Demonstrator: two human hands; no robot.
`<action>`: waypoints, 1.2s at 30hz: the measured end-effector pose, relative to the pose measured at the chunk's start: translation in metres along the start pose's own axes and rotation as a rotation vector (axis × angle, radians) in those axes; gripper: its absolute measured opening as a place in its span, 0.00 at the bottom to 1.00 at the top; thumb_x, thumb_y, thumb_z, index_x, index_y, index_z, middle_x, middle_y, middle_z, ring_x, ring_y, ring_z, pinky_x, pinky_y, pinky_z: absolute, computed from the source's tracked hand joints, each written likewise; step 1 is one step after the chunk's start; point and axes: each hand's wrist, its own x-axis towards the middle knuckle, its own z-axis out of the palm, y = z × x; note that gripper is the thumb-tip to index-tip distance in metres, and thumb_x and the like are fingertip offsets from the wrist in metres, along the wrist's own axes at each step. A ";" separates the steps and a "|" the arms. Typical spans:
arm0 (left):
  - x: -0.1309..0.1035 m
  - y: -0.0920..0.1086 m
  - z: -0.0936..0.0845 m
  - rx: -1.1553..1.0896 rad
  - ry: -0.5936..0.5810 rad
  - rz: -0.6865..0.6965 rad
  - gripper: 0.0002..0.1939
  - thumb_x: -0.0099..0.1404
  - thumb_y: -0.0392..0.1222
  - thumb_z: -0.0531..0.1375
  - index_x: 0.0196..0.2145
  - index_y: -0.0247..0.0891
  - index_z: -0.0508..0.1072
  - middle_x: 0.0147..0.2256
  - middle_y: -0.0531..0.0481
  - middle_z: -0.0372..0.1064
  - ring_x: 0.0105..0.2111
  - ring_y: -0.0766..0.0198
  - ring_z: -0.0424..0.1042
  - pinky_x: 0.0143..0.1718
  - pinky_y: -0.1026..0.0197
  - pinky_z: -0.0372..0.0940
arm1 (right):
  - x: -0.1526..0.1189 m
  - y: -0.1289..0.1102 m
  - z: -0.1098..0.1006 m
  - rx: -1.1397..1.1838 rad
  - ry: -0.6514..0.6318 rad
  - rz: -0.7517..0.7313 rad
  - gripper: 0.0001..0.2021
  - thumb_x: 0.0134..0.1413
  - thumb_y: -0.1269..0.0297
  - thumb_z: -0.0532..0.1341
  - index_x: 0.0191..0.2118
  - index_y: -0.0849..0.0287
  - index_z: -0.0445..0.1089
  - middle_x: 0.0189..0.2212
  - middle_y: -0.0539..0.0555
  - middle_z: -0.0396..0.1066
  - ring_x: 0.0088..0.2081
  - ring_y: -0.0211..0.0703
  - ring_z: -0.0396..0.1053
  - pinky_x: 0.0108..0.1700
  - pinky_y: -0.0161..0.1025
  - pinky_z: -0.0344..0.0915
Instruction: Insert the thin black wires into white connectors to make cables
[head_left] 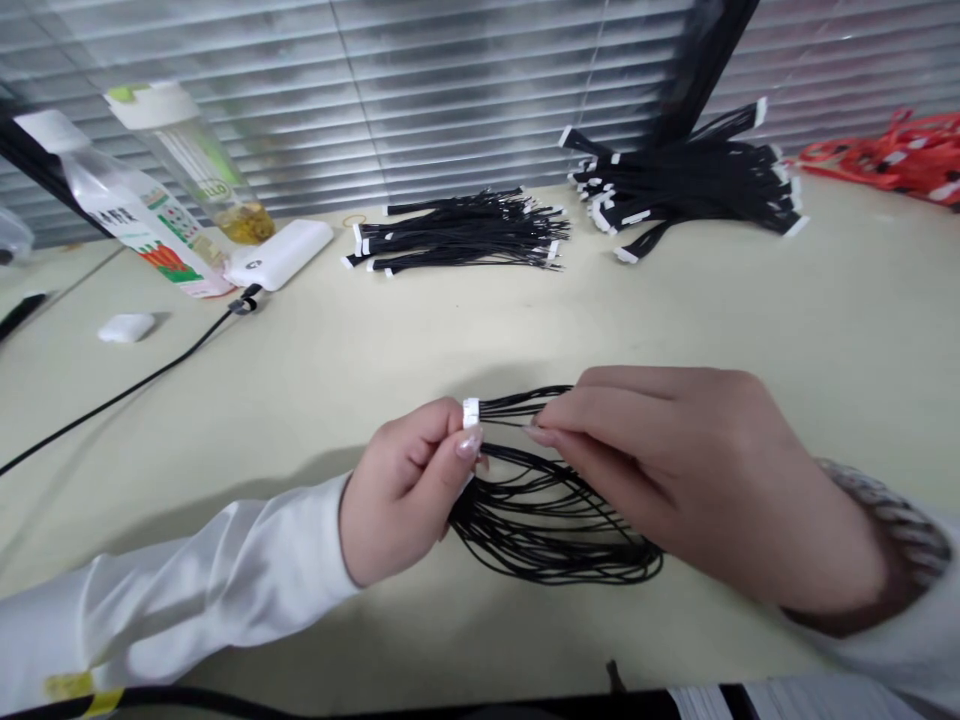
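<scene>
A bundle of thin black wires loops between my two hands above the near half of the table. My left hand is closed, its thumb and fingers pinching a white plug connector at the wires' left end. From that connector several wires run right to my right hand. The thumb and forefinger of that hand are pinched together on the wires, close to the connector's right. Below, the rest of the bundle hangs in a curve, its left end partly hidden by my left hand.
Behind lie a pile of black wires with white connectors, a larger pile of black cables and red cables. At left stand a juice bottle, a tea bottle, a white power bank with a black cord, and a white case.
</scene>
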 end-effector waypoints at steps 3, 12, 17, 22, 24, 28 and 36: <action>0.000 0.000 -0.002 0.078 -0.022 0.051 0.16 0.67 0.47 0.49 0.25 0.37 0.61 0.18 0.57 0.55 0.15 0.75 0.53 0.15 0.72 0.52 | 0.002 0.000 0.002 -0.002 -0.033 0.018 0.12 0.59 0.69 0.52 0.27 0.61 0.68 0.21 0.47 0.62 0.23 0.32 0.58 0.26 0.33 0.51; 0.005 -0.006 0.001 -0.081 0.203 -0.092 0.18 0.64 0.53 0.52 0.25 0.37 0.63 0.14 0.59 0.54 0.11 0.75 0.55 0.11 0.72 0.51 | -0.004 -0.005 -0.014 -0.165 -0.010 0.028 0.15 0.55 0.58 0.57 0.22 0.58 0.57 0.20 0.47 0.58 0.21 0.35 0.52 0.24 0.37 0.46; 0.005 -0.008 0.002 -0.039 0.254 -0.020 0.17 0.65 0.51 0.51 0.25 0.37 0.64 0.16 0.57 0.56 0.14 0.74 0.56 0.14 0.72 0.53 | -0.003 -0.004 -0.008 0.106 -0.397 0.141 0.16 0.59 0.62 0.53 0.20 0.58 0.58 0.18 0.46 0.62 0.20 0.32 0.54 0.24 0.36 0.48; 0.002 -0.007 0.001 0.036 0.246 0.018 0.16 0.66 0.49 0.50 0.26 0.37 0.63 0.17 0.57 0.57 0.16 0.73 0.56 0.16 0.71 0.55 | 0.001 -0.006 0.006 0.245 -0.423 0.152 0.14 0.60 0.63 0.52 0.23 0.59 0.61 0.22 0.46 0.65 0.23 0.31 0.59 0.26 0.34 0.52; 0.002 -0.006 0.001 0.067 0.240 0.034 0.15 0.66 0.47 0.50 0.25 0.37 0.63 0.18 0.56 0.58 0.16 0.73 0.56 0.17 0.71 0.55 | 0.001 -0.009 0.011 0.221 -0.376 0.128 0.13 0.59 0.67 0.53 0.23 0.59 0.61 0.22 0.46 0.64 0.22 0.31 0.58 0.26 0.34 0.52; 0.004 -0.003 0.002 0.119 0.239 0.070 0.15 0.67 0.45 0.50 0.24 0.37 0.62 0.17 0.56 0.57 0.16 0.73 0.56 0.17 0.71 0.55 | -0.001 -0.014 0.015 0.188 -0.329 0.115 0.10 0.57 0.69 0.53 0.25 0.59 0.63 0.23 0.47 0.65 0.23 0.32 0.59 0.26 0.35 0.53; 0.004 -0.003 0.003 0.111 0.221 0.087 0.15 0.67 0.45 0.50 0.24 0.37 0.62 0.16 0.57 0.56 0.15 0.74 0.56 0.15 0.71 0.53 | 0.002 -0.016 0.017 0.120 -0.339 0.121 0.13 0.58 0.70 0.50 0.24 0.61 0.63 0.22 0.50 0.66 0.21 0.34 0.59 0.26 0.35 0.52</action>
